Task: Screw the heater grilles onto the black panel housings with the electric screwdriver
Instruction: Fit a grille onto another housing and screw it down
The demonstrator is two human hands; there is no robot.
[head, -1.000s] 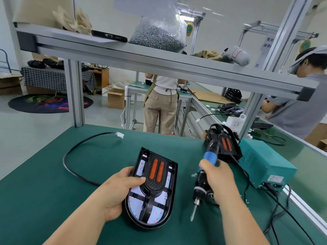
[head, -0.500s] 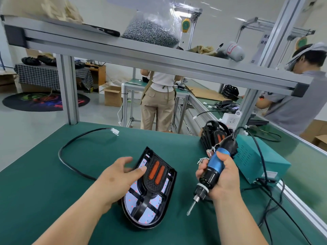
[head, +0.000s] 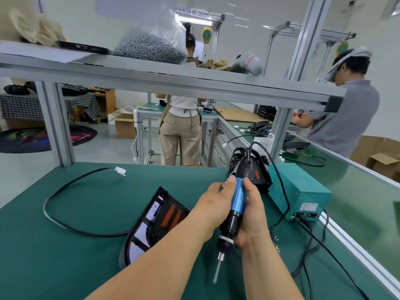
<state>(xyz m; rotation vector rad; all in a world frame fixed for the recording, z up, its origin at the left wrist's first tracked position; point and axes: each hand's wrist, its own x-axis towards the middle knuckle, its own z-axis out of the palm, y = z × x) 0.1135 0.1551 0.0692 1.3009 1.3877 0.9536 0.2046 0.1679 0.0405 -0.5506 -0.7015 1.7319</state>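
Left hand [head: 212,206] and right hand [head: 253,217] clamp fingers round the electric screwdriver [head: 238,200] (shelf bag [head: 158,22] holds screws [head: 149,48]).

No legible text. White label [head: 310,207] on the teal power box [head: 303,191] by the desk [head: 65,245] right edge too blurred; hanging yellow tag [head: 207,35] likewise.

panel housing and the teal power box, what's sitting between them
Head view: the left hand and right hand, both gripping the electric screwdriver above the green mat.
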